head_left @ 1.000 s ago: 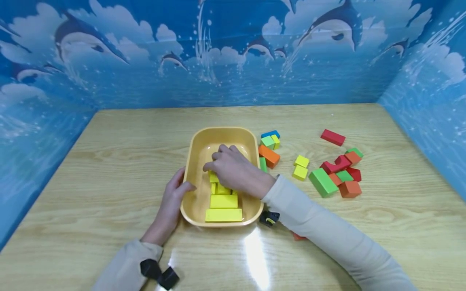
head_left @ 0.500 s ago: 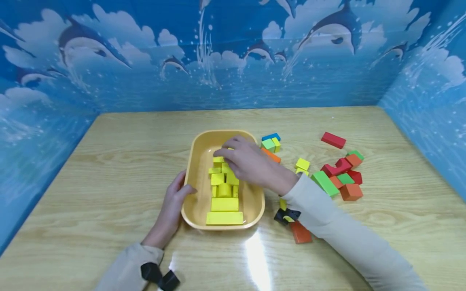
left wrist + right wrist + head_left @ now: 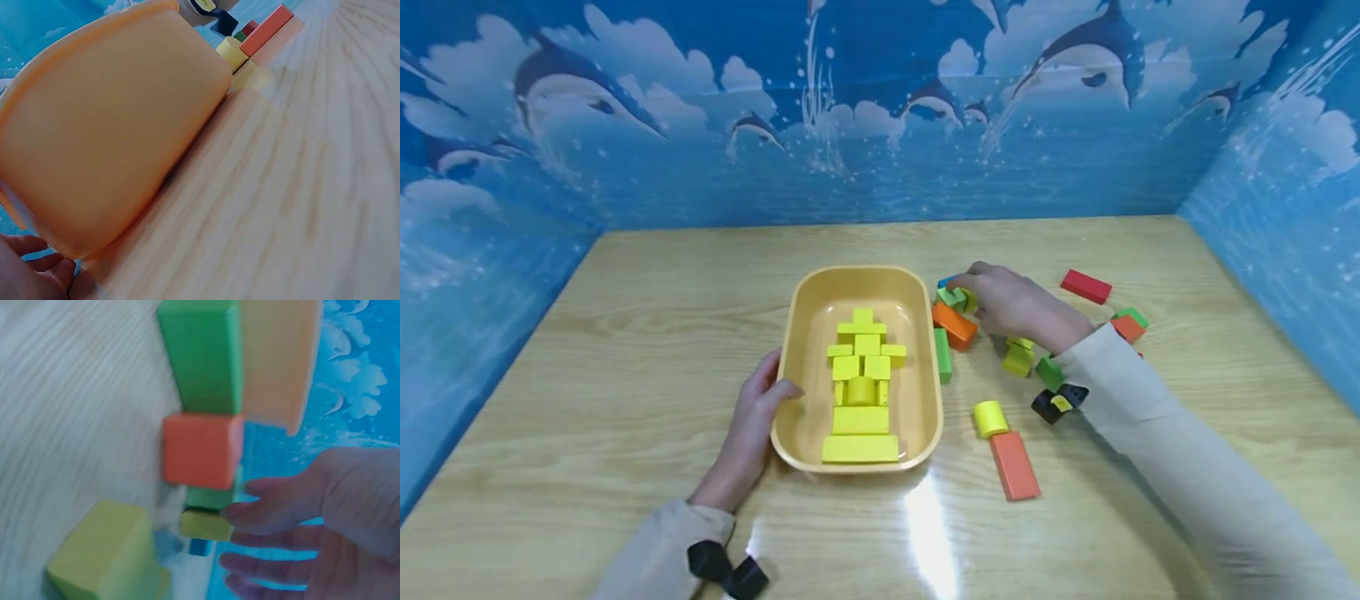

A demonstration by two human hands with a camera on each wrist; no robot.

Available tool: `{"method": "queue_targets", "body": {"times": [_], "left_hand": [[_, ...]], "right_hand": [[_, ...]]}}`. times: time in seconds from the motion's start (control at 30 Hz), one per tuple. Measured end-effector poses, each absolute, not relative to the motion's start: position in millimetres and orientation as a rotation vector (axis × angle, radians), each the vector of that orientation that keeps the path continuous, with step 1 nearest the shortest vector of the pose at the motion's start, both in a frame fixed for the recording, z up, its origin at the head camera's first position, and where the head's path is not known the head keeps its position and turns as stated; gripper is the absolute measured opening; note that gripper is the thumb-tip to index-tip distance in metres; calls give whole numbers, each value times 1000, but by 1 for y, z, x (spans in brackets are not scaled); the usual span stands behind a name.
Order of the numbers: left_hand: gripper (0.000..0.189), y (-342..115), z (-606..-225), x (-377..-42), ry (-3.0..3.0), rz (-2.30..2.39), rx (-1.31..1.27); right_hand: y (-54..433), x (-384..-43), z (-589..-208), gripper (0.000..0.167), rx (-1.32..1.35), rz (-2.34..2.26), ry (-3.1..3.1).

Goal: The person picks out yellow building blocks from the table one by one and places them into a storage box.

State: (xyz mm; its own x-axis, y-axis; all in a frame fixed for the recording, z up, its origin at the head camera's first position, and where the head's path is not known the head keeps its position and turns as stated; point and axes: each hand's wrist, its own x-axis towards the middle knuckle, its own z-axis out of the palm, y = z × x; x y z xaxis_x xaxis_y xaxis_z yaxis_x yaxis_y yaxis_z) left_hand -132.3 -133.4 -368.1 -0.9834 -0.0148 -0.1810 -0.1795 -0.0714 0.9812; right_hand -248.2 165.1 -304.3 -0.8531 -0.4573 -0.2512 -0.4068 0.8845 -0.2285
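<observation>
My left hand (image 3: 752, 429) grips the left rim of a tan plastic tray (image 3: 784, 408), thumb over the edge and fingers outside. Inside the tray, yellow blocks (image 3: 861, 420) lie arranged in a stepped figure, with a small block at the far end and a long one nearest me. My right hand (image 3: 1018, 304) is beyond the tray's right side, at a cluster of blocks. Its extended fingers reach beside a small yellow block (image 3: 206, 525) and a light green block (image 3: 951, 299). In the right wrist view the thumb overlaps the yellow block's edge; no firm grip shows.
An orange block (image 3: 955, 325) and a green block (image 3: 943, 356) lie along the tray's right wall. Nearer me are a yellow cylinder (image 3: 990, 418) and a flat red-orange block (image 3: 1016, 467). A red block (image 3: 1086, 286) lies farther right; the right sleeve hides part of another pile.
My right hand has left the tray and moved right to the block cluster, uncovering the yellow figure, now with a small block at its far end. My left hand stays on the rim.
</observation>
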Motion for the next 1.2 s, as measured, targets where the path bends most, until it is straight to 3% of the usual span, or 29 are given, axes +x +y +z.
{"method": "queue_targets", "body": {"times": [0.13,0.37,0.5,0.9,1.2], "left_hand": [[62,-134,-370,-133,2063,2218,-221],[62,-135,-371,-133,2096,2194,-210],[63,-135,-372,-134,2104,2196,-217],[65,-135,-371,-134,2105,2201,-214],[66,-137,-373,-135,2106,2185,-215]], "right_hand": [[166,-255,-311,63,-619,-226,2747],[169,-259,-318,44,-600,-296,2785],[171,-254,-314,42,-631,-293,2857],[124,-227,-292,21,-1030,-726,2959],[106,-219,-307,16,-1249,-556,2980]]}}
